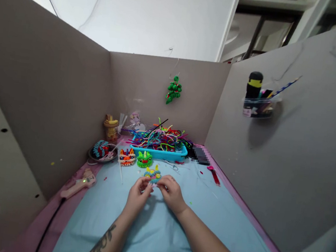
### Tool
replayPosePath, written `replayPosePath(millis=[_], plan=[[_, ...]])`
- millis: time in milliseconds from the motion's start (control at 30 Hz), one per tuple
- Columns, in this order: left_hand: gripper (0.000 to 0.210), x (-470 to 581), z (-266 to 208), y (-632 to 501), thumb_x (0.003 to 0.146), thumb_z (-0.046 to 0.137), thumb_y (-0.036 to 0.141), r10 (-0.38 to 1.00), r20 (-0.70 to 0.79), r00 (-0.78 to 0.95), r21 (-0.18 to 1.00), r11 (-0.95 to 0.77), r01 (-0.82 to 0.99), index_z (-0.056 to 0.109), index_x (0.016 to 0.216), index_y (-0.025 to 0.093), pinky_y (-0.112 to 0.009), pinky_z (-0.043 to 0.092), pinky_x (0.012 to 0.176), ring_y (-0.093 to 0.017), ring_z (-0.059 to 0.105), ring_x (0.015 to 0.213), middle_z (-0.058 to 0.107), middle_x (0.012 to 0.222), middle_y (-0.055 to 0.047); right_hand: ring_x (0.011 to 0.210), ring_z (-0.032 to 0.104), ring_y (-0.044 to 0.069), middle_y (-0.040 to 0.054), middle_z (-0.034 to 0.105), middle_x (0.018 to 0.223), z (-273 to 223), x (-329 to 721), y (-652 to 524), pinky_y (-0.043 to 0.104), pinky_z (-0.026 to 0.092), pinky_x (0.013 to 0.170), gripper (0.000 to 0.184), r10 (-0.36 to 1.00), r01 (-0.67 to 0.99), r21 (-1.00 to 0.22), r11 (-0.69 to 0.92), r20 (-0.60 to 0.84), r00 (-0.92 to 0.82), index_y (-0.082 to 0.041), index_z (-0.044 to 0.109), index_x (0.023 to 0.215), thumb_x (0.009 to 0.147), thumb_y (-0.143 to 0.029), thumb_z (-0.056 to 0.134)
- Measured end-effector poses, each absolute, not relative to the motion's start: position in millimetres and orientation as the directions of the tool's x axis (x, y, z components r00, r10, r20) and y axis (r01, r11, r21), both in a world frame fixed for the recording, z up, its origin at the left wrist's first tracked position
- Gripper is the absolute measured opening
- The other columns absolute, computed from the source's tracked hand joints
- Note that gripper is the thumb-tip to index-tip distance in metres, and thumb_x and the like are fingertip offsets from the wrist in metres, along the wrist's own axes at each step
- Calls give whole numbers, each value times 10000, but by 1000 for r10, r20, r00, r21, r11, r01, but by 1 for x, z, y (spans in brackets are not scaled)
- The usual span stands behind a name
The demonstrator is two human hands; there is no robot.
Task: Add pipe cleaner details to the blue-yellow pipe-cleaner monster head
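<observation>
Both my hands meet over the blue cloth, holding one small blue-and-yellow pipe-cleaner animal head [152,174] between them. My left hand [139,191] pinches its left lower edge with thumb and fingers. On the other side, my right hand [173,192] grips its right lower edge, and a pale pink bit shows between the fingertips. Two finished-looking heads of the same kind, an orange one [127,157] and a green one [144,160], sit just beyond. My fingers hide the lower part of the blue head.
A blue tray [158,154] heaped with pipe cleaners stands at the back. Scissors [171,165] lie before it. At left are a pink glue gun [79,185] with a cord and a dark bowl [102,158]. A red tool [214,176] lies right. Grey partitions enclose three sides.
</observation>
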State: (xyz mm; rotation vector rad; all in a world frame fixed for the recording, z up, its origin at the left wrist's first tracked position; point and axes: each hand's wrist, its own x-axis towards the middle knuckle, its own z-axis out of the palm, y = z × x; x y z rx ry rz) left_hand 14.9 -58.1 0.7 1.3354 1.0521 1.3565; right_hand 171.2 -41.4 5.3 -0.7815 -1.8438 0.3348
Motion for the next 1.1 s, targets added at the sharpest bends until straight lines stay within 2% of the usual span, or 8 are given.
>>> replayPosePath(millis=[167,333,500,600,800,933,1033,1100], plan=[[320,18,2,-61,691,640,361,969,-44,242,966,103,-237,553,898,133,-200,435,493,-96,557,537,568,651,15,734,521,152,43,528,826,7,173,-44,294,450,681,149,707,304,-644,702,681,-190,-206,632,758,805,-143,505],[263,15,9,-68,704,647,334,916,-110,387,933,230,-279,536,850,146,-160,406,424,-79,545,496,544,610,28,682,503,135,35,511,824,9,174,-46,265,439,607,139,728,263,-682,683,663,-173,-208,636,749,794,-150,518],[240,9,16,-71,705,659,276,855,-117,505,884,322,-339,473,791,152,-140,406,409,-89,586,529,617,706,-23,712,510,137,34,505,834,11,174,-47,257,445,599,114,731,227,-696,681,665,-155,-211,643,748,786,-166,546],[270,7,17,-70,680,686,211,873,-100,477,865,314,-392,439,777,163,-127,413,426,-72,577,514,618,682,-5,711,511,134,34,499,839,12,173,-48,252,444,589,111,720,214,-688,693,675,-162,-213,644,752,786,-164,551],[289,9,11,-63,693,678,274,937,-128,325,857,269,-438,444,828,172,-129,396,396,-71,566,452,614,614,13,703,500,137,33,492,820,13,171,-52,265,442,611,128,708,258,-661,704,681,-186,-215,646,749,794,-171,535],[324,10,10,-60,717,651,274,975,-136,176,861,204,-466,481,973,171,-173,473,466,-129,652,616,671,760,-39,723,499,146,37,491,817,13,170,-52,275,441,634,136,705,279,-651,706,685,-183,-216,646,752,802,-175,526],[257,8,12,-58,739,631,275,998,-58,-6,823,44,-566,510,940,170,-196,515,605,-128,658,754,683,822,-34,715,492,144,35,482,812,12,169,-50,259,431,603,109,731,284,-683,672,673,-112,-211,636,736,796,-191,547],[232,6,14,-59,733,638,269,998,-31,-51,804,-6,-595,524,908,168,-207,514,661,-128,652,789,685,808,-25,704,488,140,30,478,805,11,169,-48,253,428,593,91,744,274,-702,657,663,-85,-208,630,732,790,-200,560]])
